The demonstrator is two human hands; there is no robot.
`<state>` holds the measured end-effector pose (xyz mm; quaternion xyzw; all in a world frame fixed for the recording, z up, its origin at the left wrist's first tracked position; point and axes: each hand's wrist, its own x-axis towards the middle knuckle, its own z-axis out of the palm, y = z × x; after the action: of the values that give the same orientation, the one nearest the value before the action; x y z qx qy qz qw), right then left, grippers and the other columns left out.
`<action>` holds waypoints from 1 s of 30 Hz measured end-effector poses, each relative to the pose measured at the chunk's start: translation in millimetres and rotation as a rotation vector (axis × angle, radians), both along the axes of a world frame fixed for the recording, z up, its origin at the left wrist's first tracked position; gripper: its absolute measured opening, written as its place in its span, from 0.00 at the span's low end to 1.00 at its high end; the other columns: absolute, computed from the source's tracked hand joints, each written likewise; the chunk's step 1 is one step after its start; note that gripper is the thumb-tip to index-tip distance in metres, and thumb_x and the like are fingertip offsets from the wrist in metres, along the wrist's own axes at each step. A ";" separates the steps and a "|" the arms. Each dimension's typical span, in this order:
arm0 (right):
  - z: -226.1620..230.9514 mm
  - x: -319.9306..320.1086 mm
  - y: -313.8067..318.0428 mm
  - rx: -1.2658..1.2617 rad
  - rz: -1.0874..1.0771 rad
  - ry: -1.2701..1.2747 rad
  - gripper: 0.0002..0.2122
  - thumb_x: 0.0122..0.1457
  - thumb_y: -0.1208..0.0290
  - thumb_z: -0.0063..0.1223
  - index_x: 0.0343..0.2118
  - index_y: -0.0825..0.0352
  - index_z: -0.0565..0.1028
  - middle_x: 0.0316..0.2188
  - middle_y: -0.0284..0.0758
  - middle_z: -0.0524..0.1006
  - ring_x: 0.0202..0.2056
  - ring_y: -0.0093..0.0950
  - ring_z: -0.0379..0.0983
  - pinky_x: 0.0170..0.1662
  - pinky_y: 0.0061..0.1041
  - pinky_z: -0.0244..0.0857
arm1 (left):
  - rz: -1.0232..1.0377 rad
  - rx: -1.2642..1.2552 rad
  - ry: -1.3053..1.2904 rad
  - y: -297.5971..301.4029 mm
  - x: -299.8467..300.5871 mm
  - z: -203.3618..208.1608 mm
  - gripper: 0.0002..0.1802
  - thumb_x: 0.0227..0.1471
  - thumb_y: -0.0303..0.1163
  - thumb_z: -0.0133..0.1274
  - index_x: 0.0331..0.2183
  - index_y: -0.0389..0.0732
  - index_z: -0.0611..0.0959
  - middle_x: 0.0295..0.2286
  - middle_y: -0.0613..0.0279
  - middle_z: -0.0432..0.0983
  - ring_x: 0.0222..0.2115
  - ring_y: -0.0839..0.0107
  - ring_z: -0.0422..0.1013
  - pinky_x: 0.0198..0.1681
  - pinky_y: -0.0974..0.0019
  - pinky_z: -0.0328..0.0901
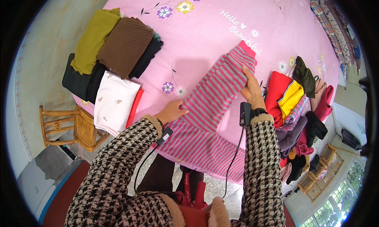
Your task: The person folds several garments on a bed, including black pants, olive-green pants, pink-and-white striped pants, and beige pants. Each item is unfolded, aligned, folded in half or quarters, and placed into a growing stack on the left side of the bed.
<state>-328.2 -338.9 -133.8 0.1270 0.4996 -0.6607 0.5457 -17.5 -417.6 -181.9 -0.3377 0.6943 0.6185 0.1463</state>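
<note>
A pink-and-grey striped knit garment [215, 90] lies partly doubled over on the bed in front of me, its plain pink band at the far end. Its lower part spreads toward me over the bed's near edge. My left hand [172, 111] pinches the garment's left edge, fingertips curled at the fabric. On the opposite edge, farther up, my right hand [253, 92] grips the cloth with the thumb on top and the other fingers mostly hidden. Whether this is a top or trousers I cannot tell.
Folded clothes, with a brown ribbed piece [125, 45], an olive one [96, 39] and a white one [114, 102], are stacked at the left. A loose heap with a red garment [275, 93] lies right. A wooden chair [89, 124] stands left of the pink bedsheet [221, 2].
</note>
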 end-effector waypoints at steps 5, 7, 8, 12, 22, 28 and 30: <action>55.6 35.8 9.3 -0.143 0.065 0.158 0.13 0.55 0.74 0.53 0.44 0.68 0.72 0.41 0.36 0.75 0.43 0.29 0.72 0.48 0.30 0.66 | 0.026 -0.194 -0.036 13.6 9.7 5.4 0.18 0.49 0.35 0.55 0.40 0.33 0.75 0.31 0.50 0.77 0.32 0.59 0.74 0.36 0.63 0.66; 78.8 65.0 28.2 -0.161 0.105 0.197 0.13 0.55 0.74 0.53 0.44 0.68 0.72 0.40 0.35 0.76 0.42 0.27 0.72 0.48 0.29 0.65 | 0.070 -0.217 0.006 18.1 13.9 10.3 0.19 0.50 0.35 0.54 0.40 0.33 0.74 0.30 0.51 0.76 0.30 0.59 0.73 0.34 0.63 0.67; 90.3 81.8 40.7 -0.163 0.121 0.217 0.13 0.55 0.74 0.53 0.44 0.68 0.72 0.40 0.34 0.76 0.42 0.26 0.72 0.48 0.28 0.65 | 0.113 -0.204 0.022 20.2 17.1 14.2 0.19 0.49 0.34 0.54 0.41 0.34 0.73 0.32 0.50 0.75 0.32 0.57 0.72 0.36 0.62 0.66; 118.7 157.8 88.9 -0.039 0.503 0.238 0.14 0.54 0.74 0.56 0.44 0.66 0.73 0.39 0.29 0.76 0.41 0.19 0.69 0.47 0.24 0.64 | 0.132 -0.486 0.269 25.7 38.4 41.6 0.23 0.44 0.29 0.56 0.45 0.36 0.71 0.41 0.49 0.69 0.41 0.55 0.67 0.45 0.59 0.62; 87.5 298.4 163.6 -0.167 0.833 0.092 0.14 0.55 0.68 0.56 0.43 0.68 0.74 0.39 0.28 0.77 0.41 0.19 0.69 0.48 0.22 0.62 | -0.357 -0.083 0.261 50.9 133.5 103.3 0.31 0.36 0.16 0.49 0.47 0.40 0.72 0.50 0.51 0.63 0.52 0.53 0.58 0.56 0.59 0.53; 65.0 328.7 184.4 -0.101 1.092 0.216 0.16 0.55 0.64 0.56 0.43 0.68 0.74 0.35 0.30 0.77 0.38 0.18 0.69 0.43 0.22 0.64 | -0.385 -0.141 0.216 71.5 174.3 97.5 0.27 0.35 0.18 0.49 0.44 0.39 0.74 0.48 0.50 0.64 0.51 0.51 0.58 0.55 0.56 0.55; 60.1 334.2 190.8 -0.065 1.143 0.194 0.16 0.56 0.64 0.55 0.43 0.68 0.73 0.35 0.29 0.76 0.38 0.17 0.68 0.43 0.22 0.63 | -0.411 -0.202 0.203 73.5 174.7 93.2 0.24 0.35 0.19 0.49 0.42 0.39 0.76 0.46 0.50 0.65 0.49 0.52 0.60 0.53 0.56 0.56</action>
<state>6.0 -148.1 -73.7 -0.2410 0.5160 -0.2850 0.7710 157.2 -344.2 -88.7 -0.1385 0.8177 0.5341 0.1641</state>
